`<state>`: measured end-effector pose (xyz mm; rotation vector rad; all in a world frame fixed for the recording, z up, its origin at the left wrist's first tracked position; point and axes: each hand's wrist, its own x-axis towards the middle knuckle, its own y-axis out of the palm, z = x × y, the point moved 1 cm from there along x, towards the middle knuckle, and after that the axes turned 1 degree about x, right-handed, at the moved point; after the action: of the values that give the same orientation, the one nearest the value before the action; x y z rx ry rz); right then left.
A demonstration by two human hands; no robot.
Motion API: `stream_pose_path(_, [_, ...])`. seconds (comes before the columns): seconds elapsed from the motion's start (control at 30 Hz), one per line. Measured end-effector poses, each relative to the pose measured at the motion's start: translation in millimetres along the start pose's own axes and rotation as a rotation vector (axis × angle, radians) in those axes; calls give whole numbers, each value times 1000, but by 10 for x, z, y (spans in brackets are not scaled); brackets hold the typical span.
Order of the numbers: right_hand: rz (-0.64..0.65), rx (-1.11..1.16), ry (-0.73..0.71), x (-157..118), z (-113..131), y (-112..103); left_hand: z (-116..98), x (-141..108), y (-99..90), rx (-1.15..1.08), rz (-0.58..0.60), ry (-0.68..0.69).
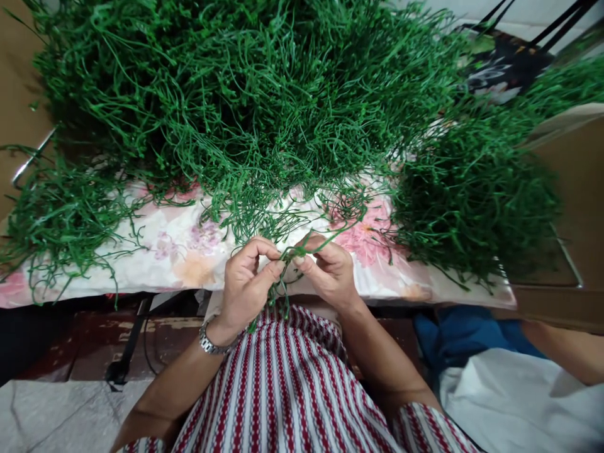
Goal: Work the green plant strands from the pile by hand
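My left hand (250, 283) and my right hand (330, 270) meet over the table's near edge, each pinching thin green plastic-looking stems (296, 252) between thumb and forefinger. One strand runs up and right past my right fingers, while other ends dangle below my left fingertips. Whether the held piece is one branched sprig or several tangled ones, I cannot tell. A big heap of the same green stems (245, 94) covers the back of the table, and loose stems lie just beyond my fingers. A metal-banded watch (212, 340) is on my left wrist.
Smaller green piles lie at left (70, 214) and right (472, 195). A floral cloth (193, 267) covers the table. Cardboard (582, 207) stands at the right, with a dark floral bag (503, 63) behind. Another person's arm (566, 349) shows at lower right.
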<state>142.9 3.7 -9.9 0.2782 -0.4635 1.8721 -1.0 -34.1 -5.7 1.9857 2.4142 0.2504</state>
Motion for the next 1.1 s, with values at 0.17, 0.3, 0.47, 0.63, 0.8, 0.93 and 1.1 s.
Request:
stream_pose_path(0.17, [44, 75, 157, -4, -28, -6, -19, -7, -15, 109, 45, -41])
stream_pose_path(0.3, [86, 136, 193, -14, -31, 26, -22, -7, -30, 139, 87, -49])
stream_pose_path(0.47, [84, 12, 105, -5, -12, 17, -38, 9, -34, 132, 145, -85])
stream_pose_path(0.63, [166, -223, -9, 47, 54, -58, -49, 40, -50, 218, 200, -125])
stream_pose_path(0.8, [306, -419, -149, 107, 56, -132, -56, 55, -87, 235, 168, -65])
stream_pose_path(0.93, [423, -436, -140, 144, 23, -168, -71, 72, -110, 226, 185, -61])
stream_pose_path(1.1, [516, -448, -149, 174, 56, -197, -87, 94, -129, 282, 307, -121])
